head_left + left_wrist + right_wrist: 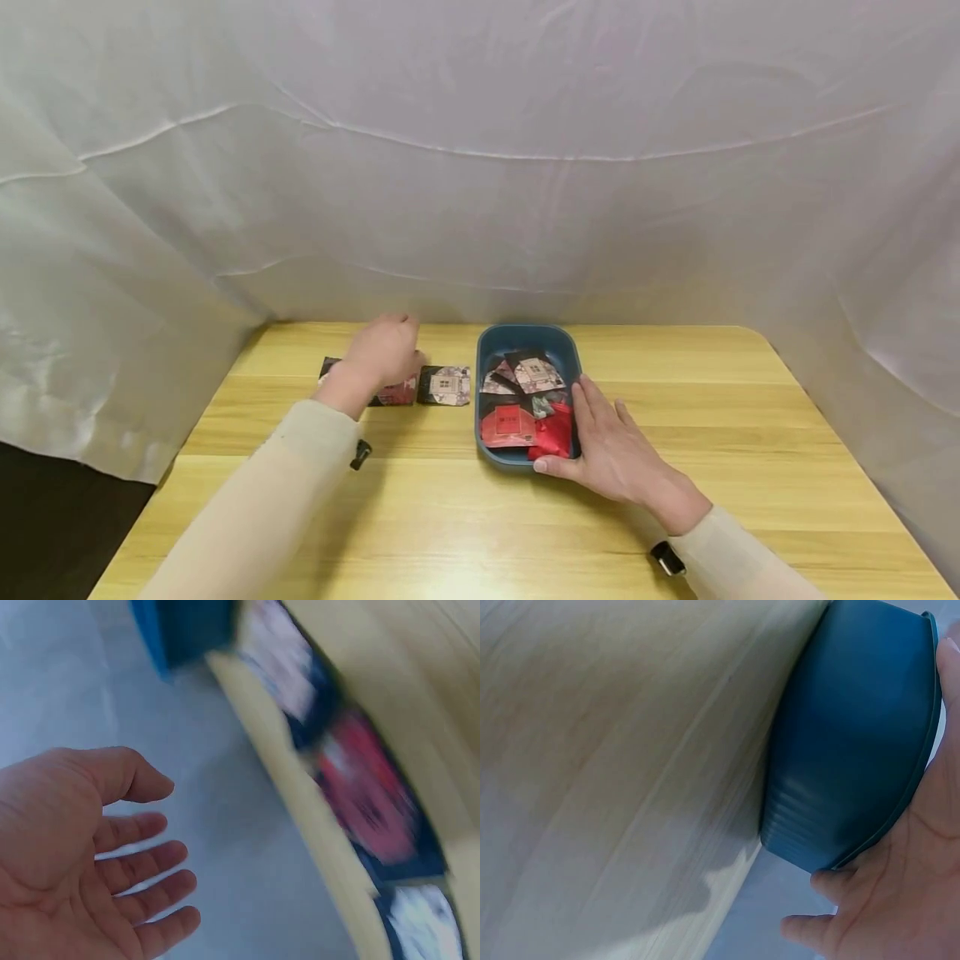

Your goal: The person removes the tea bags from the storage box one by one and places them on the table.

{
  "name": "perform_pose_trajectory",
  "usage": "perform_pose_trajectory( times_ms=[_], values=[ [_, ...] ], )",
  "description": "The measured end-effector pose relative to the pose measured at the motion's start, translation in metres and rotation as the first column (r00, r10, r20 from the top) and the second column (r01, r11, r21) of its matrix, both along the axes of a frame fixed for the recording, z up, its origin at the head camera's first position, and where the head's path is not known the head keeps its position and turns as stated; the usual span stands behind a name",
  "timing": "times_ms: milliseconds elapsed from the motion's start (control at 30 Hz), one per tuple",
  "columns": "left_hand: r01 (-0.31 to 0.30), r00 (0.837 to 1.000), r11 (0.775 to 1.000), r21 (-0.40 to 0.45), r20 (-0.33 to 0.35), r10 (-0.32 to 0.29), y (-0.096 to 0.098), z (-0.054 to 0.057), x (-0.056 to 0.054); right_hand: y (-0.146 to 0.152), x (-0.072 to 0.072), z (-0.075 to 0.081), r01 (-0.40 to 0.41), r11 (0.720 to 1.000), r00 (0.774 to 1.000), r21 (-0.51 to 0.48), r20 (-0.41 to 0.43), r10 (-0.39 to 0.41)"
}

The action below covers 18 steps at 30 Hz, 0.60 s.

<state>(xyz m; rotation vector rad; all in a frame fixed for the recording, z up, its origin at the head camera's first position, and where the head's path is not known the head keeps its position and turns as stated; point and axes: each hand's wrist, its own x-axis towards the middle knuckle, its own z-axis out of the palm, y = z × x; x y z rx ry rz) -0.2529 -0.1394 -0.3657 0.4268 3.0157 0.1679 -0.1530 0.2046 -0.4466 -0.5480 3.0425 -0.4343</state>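
Observation:
My left hand [384, 354] is above a row of flat square sachets at the left, and its palm is bare in the left wrist view, with loosely bent fingers apart from the sachets. In the row are a black-and-white sachet [445, 385], a black-and-red sachet [371, 799] and another black-and-white one [427, 926]. To their right stands a blue plastic bin [528, 463]. My right hand [618, 450] rests at its near right corner, fingers along the right rim and thumb at the front rim. The right wrist view shows the bin's outer wall [847, 742] beside the palm.
Inside the bin lie several sachets, among them a black-and-red one [508, 421], a shiny red one [552, 432] and a black-and-white one [536, 372]. A light wooden table [465, 525] carries everything. Pale cloth [480, 208] hangs behind the table and at both sides.

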Motion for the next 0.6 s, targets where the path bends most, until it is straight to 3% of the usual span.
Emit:
perform_pose_trajectory(
  times_ms=[133, 267, 433, 600],
  values=[
    [0.04, 0.999, 0.999, 0.026, -0.034, -0.039, 0.035, 0.006, 0.004, -0.001, 0.0, -0.001, 0.0, 1.0, 1.0, -0.002, 0.004, 0.0],
    [0.128, 0.988, 0.992, -0.011, -0.08, -0.129, 0.069, 0.004, 0.005, -0.002, 0.0, -0.001, -0.003, 1.0, 1.0, -0.009, 0.001, 0.003],
    [0.261, 0.959, 0.963, -0.071, -0.093, -0.267, 0.108, -0.011, 0.007, -0.001, -0.001, -0.002, -0.013, 1.0, 1.0, -0.007, -0.012, 0.013],
    [0.387, 0.919, 0.915, -0.113, -0.028, -0.393, 0.142, -0.031, 0.011, 0.001, -0.001, -0.002, -0.011, 1.0, 1.0, 0.001, -0.014, 0.011]
  ],
)
